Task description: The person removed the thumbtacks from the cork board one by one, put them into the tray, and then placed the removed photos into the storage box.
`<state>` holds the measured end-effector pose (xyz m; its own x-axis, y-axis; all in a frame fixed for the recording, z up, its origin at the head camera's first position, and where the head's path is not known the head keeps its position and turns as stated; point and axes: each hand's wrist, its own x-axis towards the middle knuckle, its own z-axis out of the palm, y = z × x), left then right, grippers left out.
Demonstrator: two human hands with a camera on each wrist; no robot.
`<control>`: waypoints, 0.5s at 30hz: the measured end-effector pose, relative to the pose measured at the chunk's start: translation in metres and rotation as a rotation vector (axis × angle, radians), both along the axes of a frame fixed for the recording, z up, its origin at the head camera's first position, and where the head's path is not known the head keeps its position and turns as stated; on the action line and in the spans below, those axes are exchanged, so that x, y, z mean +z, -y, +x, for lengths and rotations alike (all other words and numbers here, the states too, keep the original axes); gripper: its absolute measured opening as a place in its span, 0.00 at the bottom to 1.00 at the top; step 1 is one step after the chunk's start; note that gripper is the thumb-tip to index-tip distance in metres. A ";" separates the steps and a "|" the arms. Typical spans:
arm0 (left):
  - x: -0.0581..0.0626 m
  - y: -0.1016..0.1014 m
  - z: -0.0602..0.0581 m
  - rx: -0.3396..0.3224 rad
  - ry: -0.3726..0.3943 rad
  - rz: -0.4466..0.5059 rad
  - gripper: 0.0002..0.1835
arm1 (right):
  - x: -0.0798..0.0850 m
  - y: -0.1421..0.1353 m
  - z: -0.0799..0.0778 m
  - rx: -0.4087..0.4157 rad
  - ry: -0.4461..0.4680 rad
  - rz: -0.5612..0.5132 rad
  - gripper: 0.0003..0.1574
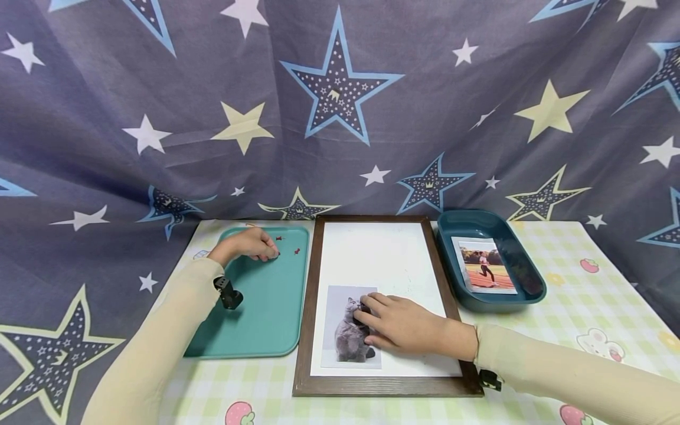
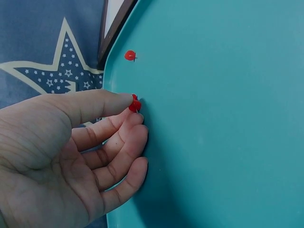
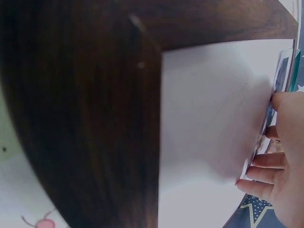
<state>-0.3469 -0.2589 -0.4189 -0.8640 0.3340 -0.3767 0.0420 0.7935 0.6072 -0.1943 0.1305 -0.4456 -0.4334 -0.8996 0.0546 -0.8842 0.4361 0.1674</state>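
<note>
Over the far part of the green tray [image 1: 260, 319], my left hand [image 1: 248, 243] pinches a red push pin [image 2: 135, 104] between thumb and fingertips. Two more red push pins lie near it on the tray, one pin [image 1: 278, 238] farther back and another pin [image 1: 297, 251] toward the right rim. My right hand [image 1: 406, 326] rests with extended fingers on a photo of a grey cat [image 1: 350, 345], covering part of its right side. That photo lies at the lower left of a white board [image 1: 377, 254] with a brown wooden frame [image 1: 388, 386].
A dark teal bin [image 1: 473, 217] stands right of the board and holds a photo of a runner [image 1: 487, 265]. A checked cloth [image 1: 563, 307] covers the table. Behind it hangs a star-patterned curtain [image 1: 319, 171].
</note>
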 end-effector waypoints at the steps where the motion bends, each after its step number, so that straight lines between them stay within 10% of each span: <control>1: 0.000 0.000 0.000 0.003 0.002 -0.001 0.14 | 0.000 0.000 0.000 -0.001 0.001 0.000 0.32; 15: 0.005 -0.003 0.005 0.025 -0.008 0.018 0.14 | 0.001 0.000 0.000 -0.006 0.011 0.012 0.32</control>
<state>-0.3414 -0.2560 -0.4134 -0.8754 0.3189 -0.3634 0.0273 0.7831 0.6213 -0.1941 0.1307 -0.4445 -0.4391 -0.8976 0.0391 -0.8834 0.4393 0.1630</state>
